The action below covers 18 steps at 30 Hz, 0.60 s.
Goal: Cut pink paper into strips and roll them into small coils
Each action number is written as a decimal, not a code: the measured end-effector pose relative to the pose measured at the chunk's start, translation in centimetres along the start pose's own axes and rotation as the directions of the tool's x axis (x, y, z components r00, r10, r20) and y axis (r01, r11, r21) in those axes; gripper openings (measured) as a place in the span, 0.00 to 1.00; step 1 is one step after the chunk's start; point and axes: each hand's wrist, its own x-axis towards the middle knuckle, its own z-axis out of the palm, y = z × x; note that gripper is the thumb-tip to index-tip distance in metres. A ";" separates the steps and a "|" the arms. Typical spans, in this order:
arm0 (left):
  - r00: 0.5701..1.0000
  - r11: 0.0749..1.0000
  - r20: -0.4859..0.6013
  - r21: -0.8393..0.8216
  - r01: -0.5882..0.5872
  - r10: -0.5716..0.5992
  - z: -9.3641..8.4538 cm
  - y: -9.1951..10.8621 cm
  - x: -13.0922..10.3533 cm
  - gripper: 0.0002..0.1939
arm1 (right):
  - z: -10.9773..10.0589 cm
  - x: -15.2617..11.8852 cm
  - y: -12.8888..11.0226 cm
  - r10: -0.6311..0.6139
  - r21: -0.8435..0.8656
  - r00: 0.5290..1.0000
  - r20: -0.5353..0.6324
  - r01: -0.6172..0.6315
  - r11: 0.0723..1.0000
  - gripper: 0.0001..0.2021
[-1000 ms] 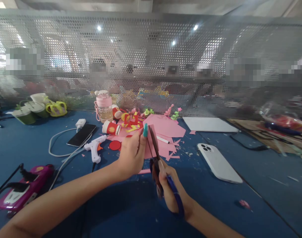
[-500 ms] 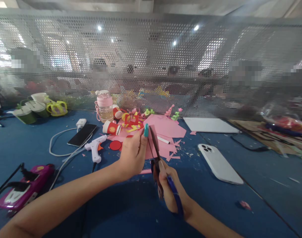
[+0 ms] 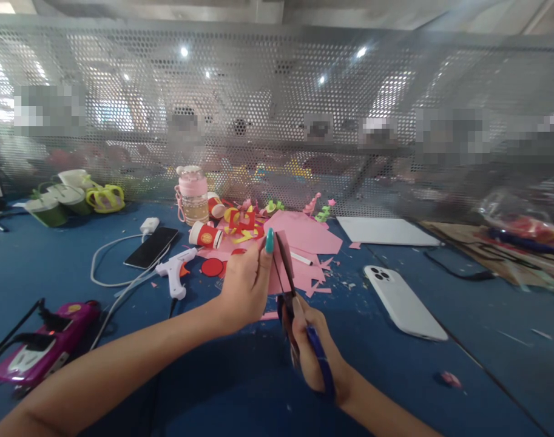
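Observation:
My left hand [image 3: 246,285] is closed in a pinch, its thumb with a teal nail pointing up. It grips a small piece of pink paper [image 3: 282,237], mostly hidden behind the fingers and blades. My right hand [image 3: 322,349] is wrapped round scissors [image 3: 284,258] with blue handles. The blades point upward, slightly apart, right beside the left thumb and against the paper. Behind both hands, pink paper sheets [image 3: 299,233] lie on the blue table [image 3: 240,382], with a white pen [image 3: 301,258] on top.
To the left lie a glue gun [image 3: 174,273], a black phone [image 3: 152,247], a cable and a purple power strip [image 3: 47,343]. A pink-lidded bottle [image 3: 193,194] and red paper cup [image 3: 205,235] stand behind. A white phone [image 3: 404,301] rests right. A perforated metal screen [image 3: 267,91] closes the back.
Both hands stay almost in the same place, with the scissors and the paper shifted very slightly to the right. Nothing has been let go.

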 end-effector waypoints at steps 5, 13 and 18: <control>0.998 0.998 0.052 -0.043 -0.041 0.043 0.2 0.2 -0.4 0.16 | 0.1 0.1 -1.0 0.038 0.092 0.999 0.038 -0.041 0.995 0.23; 0.995 0.997 0.080 -0.056 -0.060 0.064 0.2 0.6 -0.6 0.13 | -0.1 0.0 -0.7 0.009 0.098 0.997 0.074 -0.016 0.995 0.23; 0.994 0.996 0.080 -0.054 -0.068 0.072 0.2 0.6 -0.7 0.14 | -0.1 0.1 -0.9 0.021 0.084 0.997 0.078 -0.027 0.996 0.26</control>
